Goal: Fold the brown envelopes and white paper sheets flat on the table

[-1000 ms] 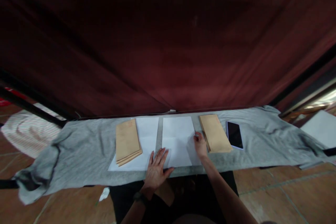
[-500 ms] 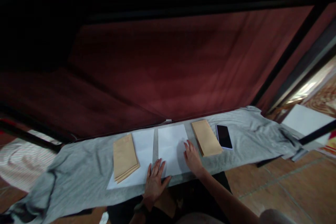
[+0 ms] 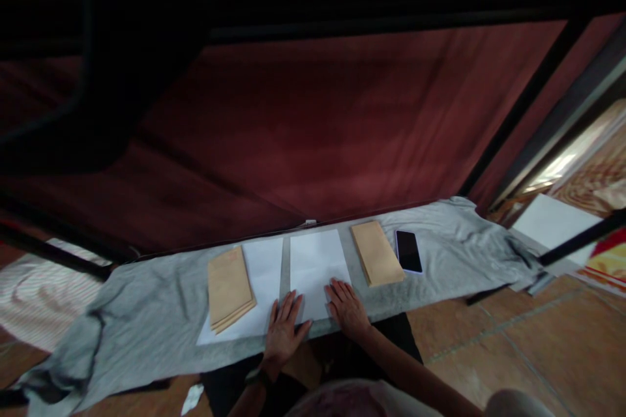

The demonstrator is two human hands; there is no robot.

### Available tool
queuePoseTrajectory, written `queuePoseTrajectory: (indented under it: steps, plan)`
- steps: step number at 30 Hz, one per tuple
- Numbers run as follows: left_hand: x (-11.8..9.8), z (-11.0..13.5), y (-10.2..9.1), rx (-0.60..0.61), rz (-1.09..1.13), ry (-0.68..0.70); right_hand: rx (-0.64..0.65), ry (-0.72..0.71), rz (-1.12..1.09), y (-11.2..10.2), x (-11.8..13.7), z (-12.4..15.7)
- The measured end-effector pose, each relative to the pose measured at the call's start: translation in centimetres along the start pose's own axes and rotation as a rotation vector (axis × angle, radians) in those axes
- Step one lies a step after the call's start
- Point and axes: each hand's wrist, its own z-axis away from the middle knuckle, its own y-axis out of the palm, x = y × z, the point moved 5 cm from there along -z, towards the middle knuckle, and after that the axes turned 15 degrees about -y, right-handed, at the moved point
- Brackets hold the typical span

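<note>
A white sheet of paper [image 3: 315, 257] lies on the grey cloth in front of me. My right hand [image 3: 346, 309] rests flat on its lower right part, fingers extended. My left hand [image 3: 283, 332] lies with spread fingers across the near edges of this sheet and the white paper [image 3: 264, 260] to its left. A few overlapping brown envelopes [image 3: 229, 287] sit on the left paper. Another brown envelope stack [image 3: 376, 254] is to the right of the sheet, apart from my right hand.
A phone [image 3: 409, 251] with a dark screen lies right of the envelopes. The grey cloth [image 3: 151, 313] covers a long narrow surface against a dark red panel [image 3: 303, 137]. Black bars [image 3: 528, 104] frame the space. White boards [image 3: 555, 228] stand at the right over a tiled floor [image 3: 469, 345].
My right hand has moved down and left over the sheet and now lies flatter near its lower edge. My left hand stays nearly in place. The camera view has shifted slightly.
</note>
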Motion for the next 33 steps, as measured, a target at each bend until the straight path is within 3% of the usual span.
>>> queuePoseTrajectory:
  steps: [10, 27, 33]
  plan:
    - [0.6, 0.4, 1.1, -0.027, 0.013, 0.037, -0.016, -0.064, 0.077, -0.2, 0.2, 0.1]
    - [0.6, 0.4, 0.7, -0.012, 0.049, 0.052, -0.030, -0.068, 0.112, 0.0, 0.1, 0.2]
    - [-0.3, -1.4, 0.0, 0.001, 0.056, -0.061, -0.031, -0.067, 0.118, -0.1, 0.1, 0.2]
